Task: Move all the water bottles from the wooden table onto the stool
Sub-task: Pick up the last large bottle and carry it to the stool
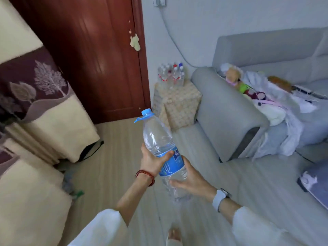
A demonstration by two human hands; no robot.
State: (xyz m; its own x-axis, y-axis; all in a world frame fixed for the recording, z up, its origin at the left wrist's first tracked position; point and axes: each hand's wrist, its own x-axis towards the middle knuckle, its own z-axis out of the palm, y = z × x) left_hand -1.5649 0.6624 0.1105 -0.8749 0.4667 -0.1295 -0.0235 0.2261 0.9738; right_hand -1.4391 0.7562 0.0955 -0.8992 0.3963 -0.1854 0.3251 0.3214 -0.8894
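Observation:
A large clear water bottle (160, 144) with a blue cap and blue label is held up in front of me, tilted slightly left. My left hand (152, 160) grips its middle from the left, thumb across the label. My right hand (190, 180) holds the lower part from the right, fingers curled under it. Farther off, a stool (177, 102) with a patterned beige cover stands between the door and the sofa arm. Several small water bottles (171, 75) with white, red and blue caps stand on it. No wooden table is in view.
A grey sofa (229, 110) strewn with toys and clothes fills the right side. A dark red door (99, 55) is behind the stool. Cream and purple draped furniture (46, 107) lines the left. Pale striped floor runs from my feet toward the stool.

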